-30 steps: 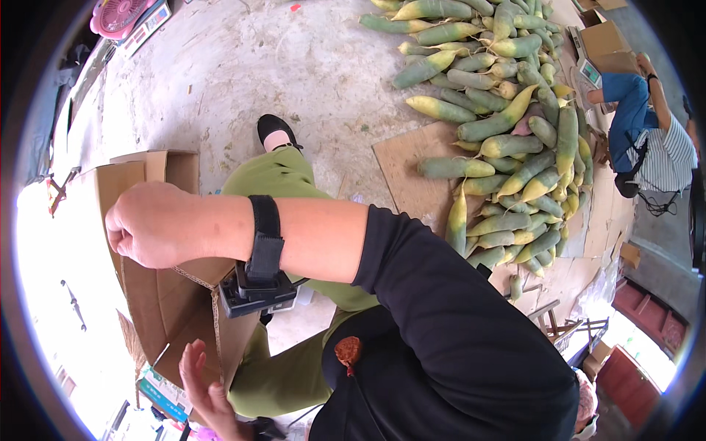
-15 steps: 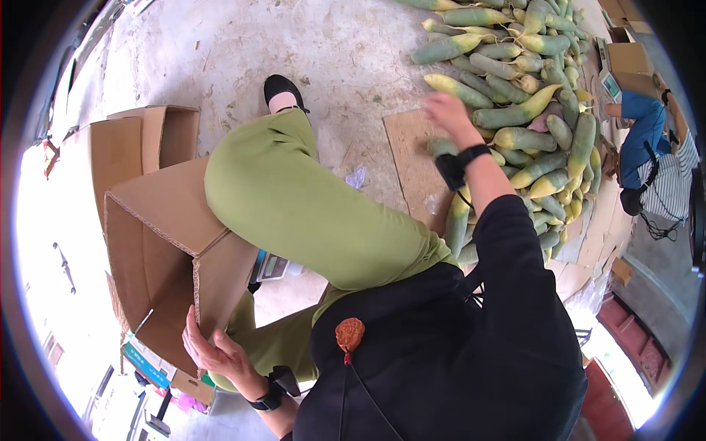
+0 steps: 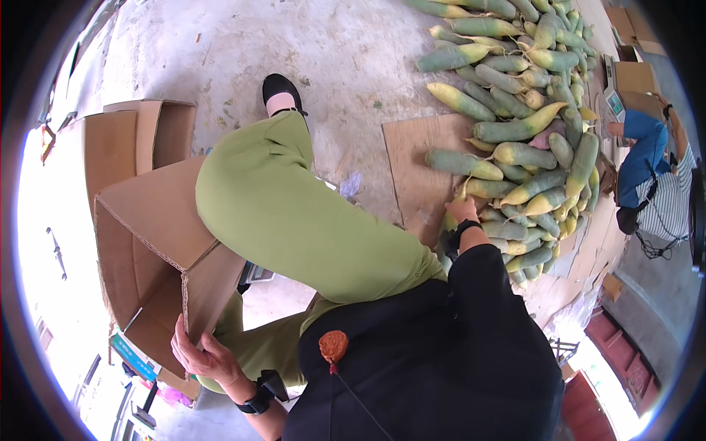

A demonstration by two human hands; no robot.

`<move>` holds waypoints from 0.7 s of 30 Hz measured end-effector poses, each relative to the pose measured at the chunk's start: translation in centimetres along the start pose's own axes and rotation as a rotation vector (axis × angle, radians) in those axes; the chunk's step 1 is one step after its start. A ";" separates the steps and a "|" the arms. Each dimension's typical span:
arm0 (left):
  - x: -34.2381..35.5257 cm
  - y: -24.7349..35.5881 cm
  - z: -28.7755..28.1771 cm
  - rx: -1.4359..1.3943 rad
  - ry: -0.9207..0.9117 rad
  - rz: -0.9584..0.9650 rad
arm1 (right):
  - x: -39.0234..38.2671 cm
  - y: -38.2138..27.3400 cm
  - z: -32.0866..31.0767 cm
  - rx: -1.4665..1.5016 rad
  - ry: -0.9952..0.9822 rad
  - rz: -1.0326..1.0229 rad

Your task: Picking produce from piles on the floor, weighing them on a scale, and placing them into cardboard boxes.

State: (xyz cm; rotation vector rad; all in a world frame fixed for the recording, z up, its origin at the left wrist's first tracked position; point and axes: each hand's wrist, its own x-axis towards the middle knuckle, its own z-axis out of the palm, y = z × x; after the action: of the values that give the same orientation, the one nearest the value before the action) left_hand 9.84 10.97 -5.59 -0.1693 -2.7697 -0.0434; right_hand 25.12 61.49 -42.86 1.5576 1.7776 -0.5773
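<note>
My left hand point(image 3: 202, 358) is closed on the lower edge of an open cardboard box point(image 3: 220, 283), fingers on one side of the wall and thumb on the other. The box lies tilted against my green-trousered leg, its opening facing left; no contents show in the visible part of its inside. At the near-left edge of a large heap of green radishes point(image 3: 515, 153), my right hand point(image 3: 462, 211) is wrapped round one green radish point(image 3: 446, 230). That radish's pale tip sticks out beyond my fingers, and my hand and sleeve hide part of it.
Another cardboard box point(image 3: 174, 134) stands behind mine. A flat brown board point(image 3: 412, 158) lies beside the heap. Part of a scale point(image 3: 257, 273) shows under my leg. At far right, another person point(image 3: 658, 187) works by a carton point(image 3: 636, 77) on a scale.
My right hand has come down from above the heap to its near-left edge and closed round a radish. My left hand keeps its hold on the box.
</note>
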 end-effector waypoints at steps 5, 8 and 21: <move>0.0 0.1 0.1 -0.006 0.005 -0.005 | -5.8 -5.8 -1.9 -0.167 -0.002 0.028; 0.3 0.1 0.3 0.002 -0.003 -0.006 | -5.7 -8.0 -0.8 -0.254 0.020 -0.063; 0.8 -0.2 0.2 0.028 0.006 0.072 | -6.0 -7.5 2.7 -0.178 -0.146 -0.655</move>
State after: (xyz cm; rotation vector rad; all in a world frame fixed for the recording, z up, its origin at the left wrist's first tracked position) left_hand 9.04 10.83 -5.50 -0.2613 -2.7539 0.0140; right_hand 18.54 54.21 -41.01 0.7710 2.1485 -0.7848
